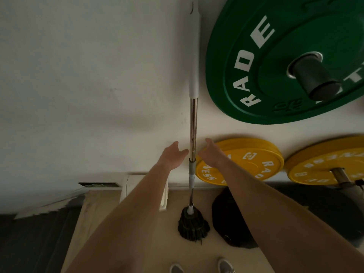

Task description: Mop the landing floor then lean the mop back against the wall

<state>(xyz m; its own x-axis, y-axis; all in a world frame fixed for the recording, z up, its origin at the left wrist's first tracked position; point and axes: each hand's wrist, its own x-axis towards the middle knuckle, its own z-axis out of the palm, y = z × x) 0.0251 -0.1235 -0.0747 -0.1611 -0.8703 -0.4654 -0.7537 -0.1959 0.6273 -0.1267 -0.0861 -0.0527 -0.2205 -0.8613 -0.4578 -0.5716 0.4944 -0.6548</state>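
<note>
Grey shoes [201, 266] at the bottom edge of the floor [137, 243], then both forearms reaching up toward the wall [78, 75]. Left hand [171, 155] is spread wide just beside the mop [192, 134], fingertips about touching the chrome shaft, gripping nothing. The mop stands nearly upright against the wall, its dark head [194, 226] on the pale floor. Right hand [211, 154] is open on the other side, also empty, with a yellow plate [252, 160] behind it and a green plate [275, 66] above. Can't tell if it's pickup or let-go; either way, I'd keep both palms close so the pole can't slide sideways.
</note>
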